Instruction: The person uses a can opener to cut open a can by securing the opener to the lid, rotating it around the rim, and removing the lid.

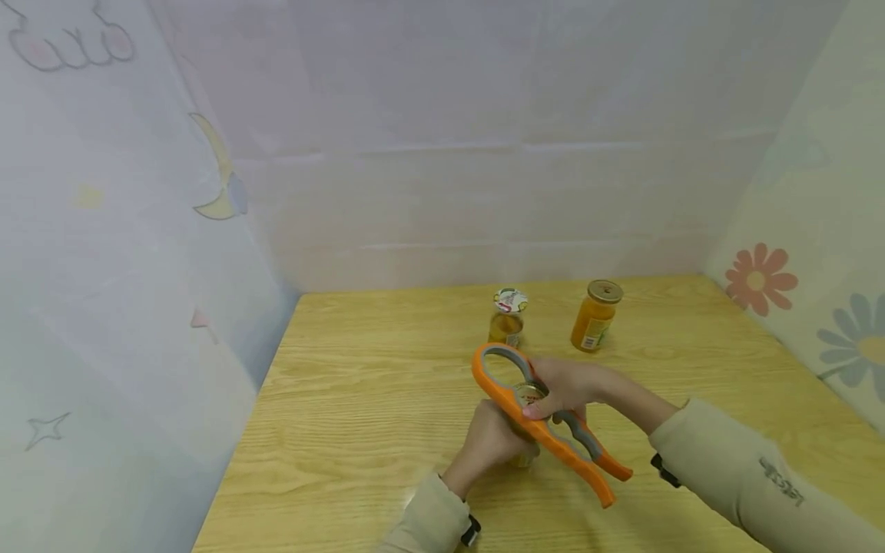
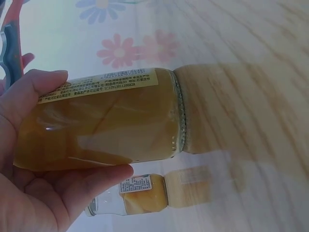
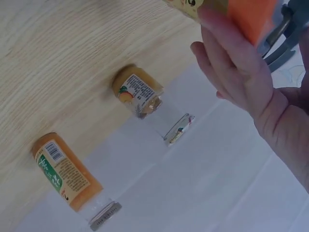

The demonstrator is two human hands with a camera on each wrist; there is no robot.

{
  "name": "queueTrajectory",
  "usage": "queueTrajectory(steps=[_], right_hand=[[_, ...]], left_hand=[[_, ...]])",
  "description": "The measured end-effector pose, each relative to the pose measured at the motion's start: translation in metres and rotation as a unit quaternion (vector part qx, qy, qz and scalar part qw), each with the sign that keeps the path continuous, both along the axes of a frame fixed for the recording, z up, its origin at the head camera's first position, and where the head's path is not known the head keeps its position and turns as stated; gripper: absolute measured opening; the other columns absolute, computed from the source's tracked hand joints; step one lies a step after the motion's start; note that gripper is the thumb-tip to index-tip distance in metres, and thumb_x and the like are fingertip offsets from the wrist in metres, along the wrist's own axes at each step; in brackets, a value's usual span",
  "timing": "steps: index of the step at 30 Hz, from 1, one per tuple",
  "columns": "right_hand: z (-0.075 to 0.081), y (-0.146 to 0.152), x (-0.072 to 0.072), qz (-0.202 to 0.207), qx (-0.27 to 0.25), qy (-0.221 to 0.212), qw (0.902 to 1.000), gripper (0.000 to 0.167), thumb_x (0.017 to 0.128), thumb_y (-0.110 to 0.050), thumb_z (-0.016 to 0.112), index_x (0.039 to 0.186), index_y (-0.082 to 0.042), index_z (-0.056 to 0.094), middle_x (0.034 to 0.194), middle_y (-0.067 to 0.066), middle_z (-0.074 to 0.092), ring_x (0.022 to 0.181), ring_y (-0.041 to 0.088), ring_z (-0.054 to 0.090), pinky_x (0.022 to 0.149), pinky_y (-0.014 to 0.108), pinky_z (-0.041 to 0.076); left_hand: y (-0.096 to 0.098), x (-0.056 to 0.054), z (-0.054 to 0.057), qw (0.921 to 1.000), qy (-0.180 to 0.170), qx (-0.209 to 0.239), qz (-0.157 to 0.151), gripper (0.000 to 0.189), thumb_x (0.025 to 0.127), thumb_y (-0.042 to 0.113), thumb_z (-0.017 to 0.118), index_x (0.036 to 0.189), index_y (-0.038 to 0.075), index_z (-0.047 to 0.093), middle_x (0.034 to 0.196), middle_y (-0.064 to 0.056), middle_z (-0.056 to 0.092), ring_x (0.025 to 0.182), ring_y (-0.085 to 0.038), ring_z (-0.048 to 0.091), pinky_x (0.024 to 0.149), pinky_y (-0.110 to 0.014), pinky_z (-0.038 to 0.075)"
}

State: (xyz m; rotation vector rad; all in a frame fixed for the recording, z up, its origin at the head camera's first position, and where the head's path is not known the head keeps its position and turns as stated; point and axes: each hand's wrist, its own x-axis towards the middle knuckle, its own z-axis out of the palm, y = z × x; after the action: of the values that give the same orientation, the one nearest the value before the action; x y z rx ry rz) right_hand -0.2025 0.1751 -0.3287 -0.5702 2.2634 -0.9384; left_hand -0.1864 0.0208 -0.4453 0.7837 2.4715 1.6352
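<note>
My left hand (image 1: 487, 442) grips a glass jar (image 2: 108, 118) of yellowish-brown preserves around its body; the jar's labelled side shows in the left wrist view. Above it, my right hand (image 1: 568, 384) holds an orange-and-grey jar opener (image 1: 553, 444), its handles pointing down and to the right. The gold lid (image 1: 529, 392) of the held jar shows between the opener's two arms, below its big loop. Whether the opener touches the lid, I cannot tell. In the right wrist view, my right fingers (image 3: 236, 58) lie against the orange part.
Behind the hands stands a partly filled jar (image 1: 506, 329) with a patterned white lid. A taller jar (image 1: 593, 321) of orange contents with a gold lid is to its right. The wooden table (image 1: 359, 384) meets cloth-covered walls at the back and sides.
</note>
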Motion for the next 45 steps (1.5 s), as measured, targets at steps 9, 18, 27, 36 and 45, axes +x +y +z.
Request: queueTrajectory(steps=[9,18,27,36,45], right_hand=[[-0.016,0.007,-0.005,0.019,-0.028,0.001,0.9994,0.087,0.080,-0.034,0.066,0.131,0.010,0.010,0.080,0.016,0.054,0.057,0.030,0.059,0.054,0.036,0.050],[-0.024,0.007,0.001,-0.027,-0.042,-0.058,0.9970,0.070,0.081,-0.035,0.065,0.116,0.003,0.019,0.066,0.015,0.049,0.037,0.022,0.052,0.041,0.037,0.048],[-0.023,0.007,0.005,-0.030,-0.026,-0.016,0.9991,0.069,0.083,-0.037,0.062,0.116,0.005,0.018,0.070,0.009,0.043,0.050,0.016,0.042,0.047,0.027,0.038],[0.003,-0.005,0.013,0.017,0.079,0.198,0.9768,0.057,0.077,-0.043,0.065,0.108,0.002,0.049,0.090,0.008,0.046,0.072,0.015,0.046,0.060,0.028,0.042],[0.007,-0.009,0.001,0.072,0.014,0.134,0.9882,0.024,0.078,-0.016,0.068,0.062,-0.007,0.053,0.054,-0.009,0.044,0.046,0.002,0.036,0.044,0.019,0.034]], left_hand=[[-0.001,0.000,0.001,0.9995,0.029,-0.003,0.008,0.039,0.052,-0.003,0.077,0.082,0.011,0.058,0.071,0.012,0.056,0.062,0.000,0.051,0.059,-0.015,0.044],[0.001,0.003,0.001,0.9978,0.050,-0.033,0.028,0.043,0.050,0.003,0.080,0.086,0.012,0.058,0.075,0.013,0.054,0.067,0.001,0.049,0.062,-0.015,0.043],[0.000,0.000,0.002,0.9981,0.053,-0.027,0.018,0.046,0.051,0.002,0.080,0.089,0.012,0.056,0.079,0.011,0.055,0.071,0.000,0.051,0.066,-0.016,0.044],[0.000,-0.003,0.002,0.9986,0.036,-0.038,-0.003,0.036,0.054,0.001,0.078,0.079,0.013,0.056,0.070,0.012,0.053,0.061,0.000,0.049,0.057,-0.015,0.043],[0.000,-0.003,0.002,0.9985,0.034,-0.042,0.002,0.031,0.054,0.000,0.076,0.064,0.012,0.050,0.057,0.010,0.044,0.048,-0.001,0.037,0.044,-0.016,0.037]])
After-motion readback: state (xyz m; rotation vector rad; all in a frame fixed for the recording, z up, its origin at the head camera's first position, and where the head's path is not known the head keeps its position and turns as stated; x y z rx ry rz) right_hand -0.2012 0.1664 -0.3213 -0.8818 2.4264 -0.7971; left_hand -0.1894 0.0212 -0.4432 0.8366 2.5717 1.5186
